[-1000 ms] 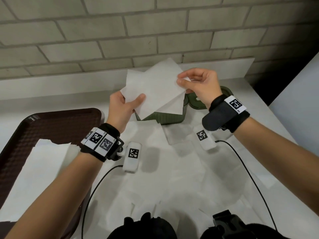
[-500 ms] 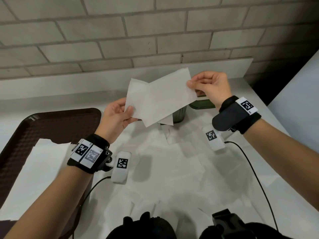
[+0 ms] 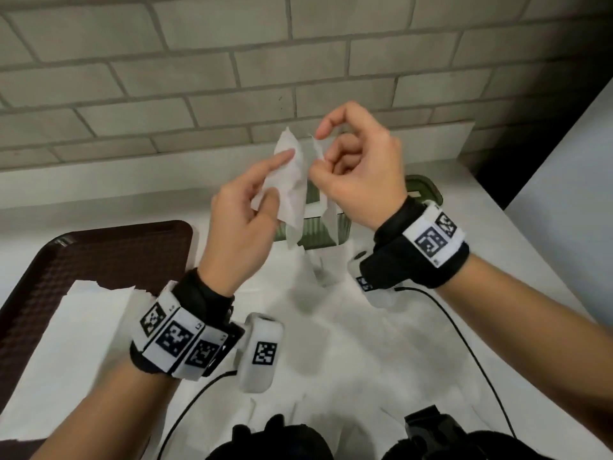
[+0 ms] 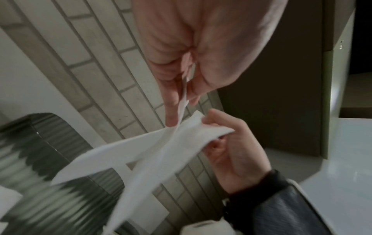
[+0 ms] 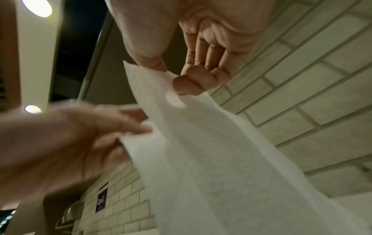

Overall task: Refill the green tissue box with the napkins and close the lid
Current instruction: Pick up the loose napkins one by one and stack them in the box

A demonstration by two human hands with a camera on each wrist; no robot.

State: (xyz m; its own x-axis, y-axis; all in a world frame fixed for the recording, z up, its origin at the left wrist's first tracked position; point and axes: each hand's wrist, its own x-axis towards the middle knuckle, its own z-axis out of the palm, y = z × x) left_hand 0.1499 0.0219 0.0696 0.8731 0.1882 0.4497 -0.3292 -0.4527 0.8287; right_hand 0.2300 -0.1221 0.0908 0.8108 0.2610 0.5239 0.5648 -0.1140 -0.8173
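Step now: The two hands hold thin white paper napkins (image 3: 292, 190) up in the air, above the ribbed dark green plastic tissue box (image 3: 311, 232).
Left hand: The left hand (image 3: 238, 220) pinches one edge of the napkins between thumb and pointing finger.
Right hand: The right hand (image 3: 361, 175) pinches the other edge with thumb and fingertip (the other fingers are curled in and hold nothing).
Hands together or apart: They are close together, almost touching, with the paper folded between them.
Where the box is: It sits on the white desk (image 3: 497, 240) near the grey brick wall (image 3: 298, 54), right under the hands. It looks open on top, with a bit of white paper showing inside.
Lid: The dark green lid (image 3: 426, 190) lies on the desk just behind the right wrist, beside the box. It is not on the box yet.
More paper: A flat pile of white napkins (image 3: 59, 353) lies on the brown plastic tray (image 3: 109, 257) at the left, and loose sheets cover the desk in front.
How to do it well: I think the napkins are being folded smaller so they fit. Match the edges up first, then press the fold flat. Hold the paper softly, because it is thin and can tear. Lower it straight down into the box so no corner sticks over the rim, or the lid may not shut.
How far along: About the middle, I guess. Many sheets are still out.
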